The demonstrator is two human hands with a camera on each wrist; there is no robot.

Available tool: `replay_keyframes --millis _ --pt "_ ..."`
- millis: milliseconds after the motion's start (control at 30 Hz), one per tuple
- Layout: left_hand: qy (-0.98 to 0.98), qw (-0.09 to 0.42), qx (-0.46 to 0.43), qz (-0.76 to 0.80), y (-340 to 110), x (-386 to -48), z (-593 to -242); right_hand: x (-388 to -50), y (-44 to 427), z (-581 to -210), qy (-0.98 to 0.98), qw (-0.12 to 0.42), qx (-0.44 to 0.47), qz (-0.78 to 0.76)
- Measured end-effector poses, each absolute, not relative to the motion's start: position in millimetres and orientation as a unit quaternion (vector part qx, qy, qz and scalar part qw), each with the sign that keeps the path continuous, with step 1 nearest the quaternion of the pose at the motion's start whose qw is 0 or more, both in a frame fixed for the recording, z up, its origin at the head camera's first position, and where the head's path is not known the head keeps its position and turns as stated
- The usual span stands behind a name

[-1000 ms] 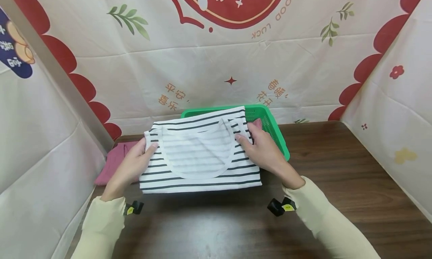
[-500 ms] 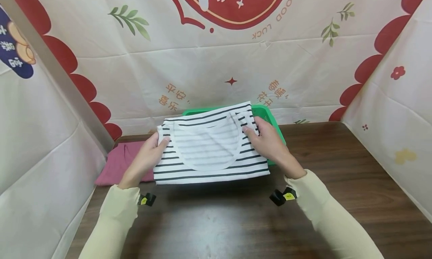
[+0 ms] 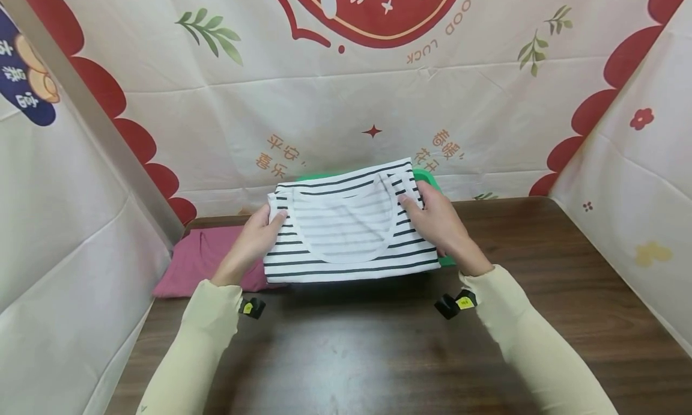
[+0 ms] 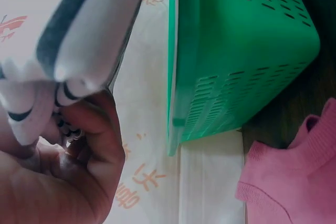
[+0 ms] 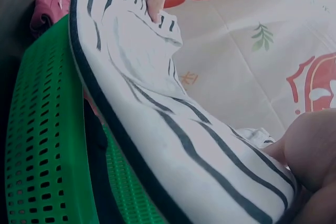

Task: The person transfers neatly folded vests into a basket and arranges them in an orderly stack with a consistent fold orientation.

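Note:
A folded white garment with dark stripes (image 3: pixel 346 272) is held up in front of and over the green basket (image 3: pixel 427 178). My left hand (image 3: pixel 253 239) pinches its left edge, thumb on top; in the left wrist view the fingers of that hand (image 4: pixel 79 166) curl round the cloth. On the opposite edge my right hand (image 3: pixel 439 223) grips the garment the same way. The right wrist view shows the striped cloth (image 5: pixel 157 124) above the basket (image 5: pixel 47 129), with something dark inside. Most of the basket is hidden in the head view.
A pink folded garment (image 3: pixel 197 256) lies on the brown table (image 3: pixel 335 343) at the left, partly behind my left forearm. Printed white cloth (image 3: pixel 335 115) hangs behind the table and along both sides.
Both hands have carried the striped garment to the right and farther back, so it covers more of the basket. More of the pink garment now shows.

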State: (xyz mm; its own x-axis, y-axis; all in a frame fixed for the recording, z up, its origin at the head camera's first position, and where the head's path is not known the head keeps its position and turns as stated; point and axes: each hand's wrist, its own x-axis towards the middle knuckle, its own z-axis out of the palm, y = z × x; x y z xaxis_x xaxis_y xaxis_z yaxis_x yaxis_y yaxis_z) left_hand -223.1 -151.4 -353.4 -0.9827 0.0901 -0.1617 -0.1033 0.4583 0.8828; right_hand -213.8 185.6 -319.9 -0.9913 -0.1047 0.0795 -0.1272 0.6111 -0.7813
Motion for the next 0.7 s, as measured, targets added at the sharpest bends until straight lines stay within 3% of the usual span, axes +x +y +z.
replay_keyframes --millis 700 --pt "0.852 0.078 -0.006 0.518 -136 -245 -359 -236 191 -325 -0.899 0.01 0.025 0.437"
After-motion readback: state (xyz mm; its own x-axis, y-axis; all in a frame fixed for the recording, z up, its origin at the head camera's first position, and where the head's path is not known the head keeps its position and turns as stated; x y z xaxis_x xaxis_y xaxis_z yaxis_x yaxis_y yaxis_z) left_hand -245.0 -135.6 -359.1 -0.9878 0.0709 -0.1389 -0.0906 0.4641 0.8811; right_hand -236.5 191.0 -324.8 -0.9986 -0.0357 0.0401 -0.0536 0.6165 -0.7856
